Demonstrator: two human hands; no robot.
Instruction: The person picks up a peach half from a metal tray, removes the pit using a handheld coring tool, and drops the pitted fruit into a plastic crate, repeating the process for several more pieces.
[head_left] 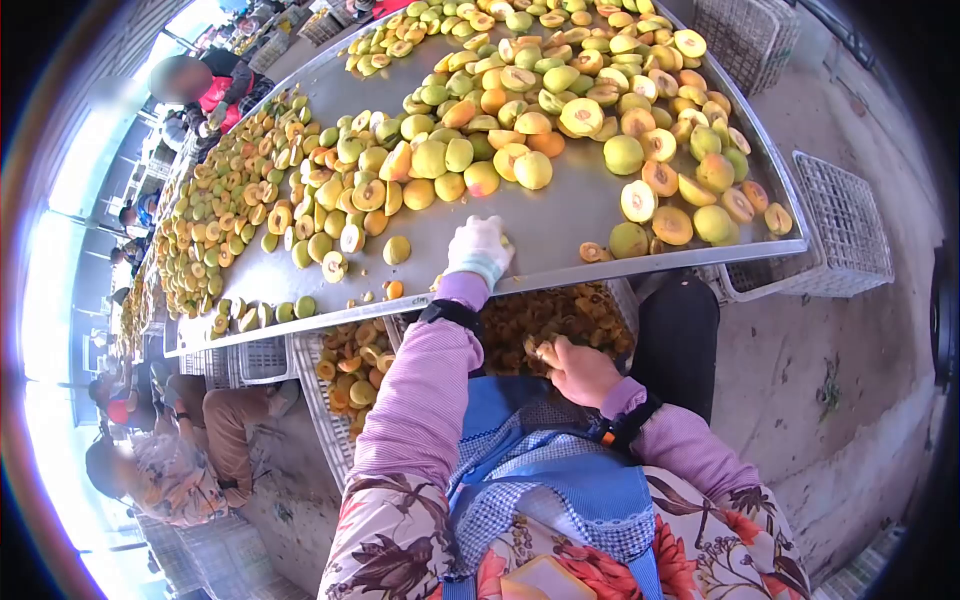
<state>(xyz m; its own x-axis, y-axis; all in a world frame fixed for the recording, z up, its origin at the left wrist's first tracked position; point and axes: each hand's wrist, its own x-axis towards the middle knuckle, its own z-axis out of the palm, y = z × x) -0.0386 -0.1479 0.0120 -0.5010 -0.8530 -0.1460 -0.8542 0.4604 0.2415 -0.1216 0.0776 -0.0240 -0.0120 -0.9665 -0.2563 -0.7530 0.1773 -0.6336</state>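
Observation:
My left hand (480, 250), in a white glove, rests near the front edge of the metal table (560, 210). Its fingers are curled round a yellow-green fruit, mostly hidden, with only a sliver showing at the right side. Bare and lower down, my right hand (583, 371) is closed in front of my apron, above a crate of brown fruit scraps (570, 312). Something small and brownish shows at its fingertips, too unclear to name. Halved yellow-green and orange stone fruits (430, 158) lie heaped beyond my left hand.
A crate of fruit pieces (357, 375) stands below the table at left. Plastic crates (850, 225) stand on the floor at right. The table's raised metal rim (650, 263) runs between my hands. Other people (165, 475) sit along the left side.

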